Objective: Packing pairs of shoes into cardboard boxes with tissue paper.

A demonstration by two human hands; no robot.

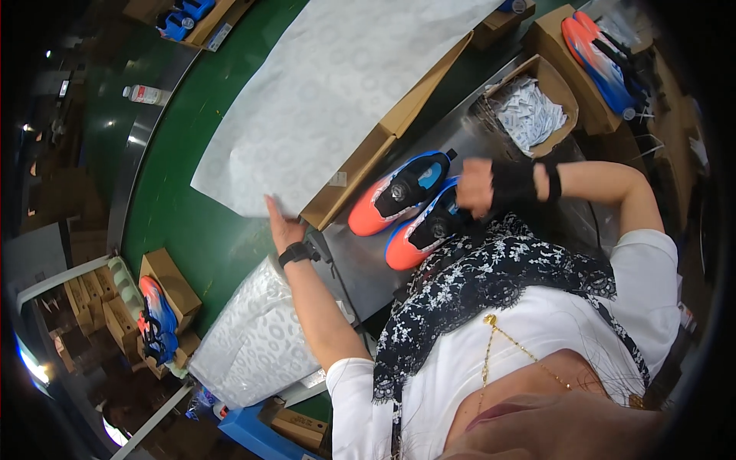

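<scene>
I'm seeing the left hand (282, 224) with fingers spread flat and open, pressing on the near corner of the tissue paper sheet (322, 100); it's gripping nothing, just touching the paper edge. A black watch is sitting on that wrist.

The right hand (477, 186) is wearing a fingerless black glove, fingers curling loosely just above the heel of the nearer shoe (418, 230). I can't tell whether it's actually pinching the shoe or just hovering on it.

Progress, as I'm judging it: the paper is already lying spread over the open cardboard box (383, 142), draping well past its edges onto the green belt (192, 222). Both shoes are waiting outside the box, so loading and folding look undone.

The pair is lying side by side on the metal bench (360, 268), touching, just beside the box: orange-red toes, blue sides, black tongue, a round dial closure on each. The farther shoe (399, 192) is resting against the box wall.

A carton of white sachets (529, 111) is sitting beyond the right hand, and a stack of patterned paper (257, 345) lies near the left elbow.
</scene>
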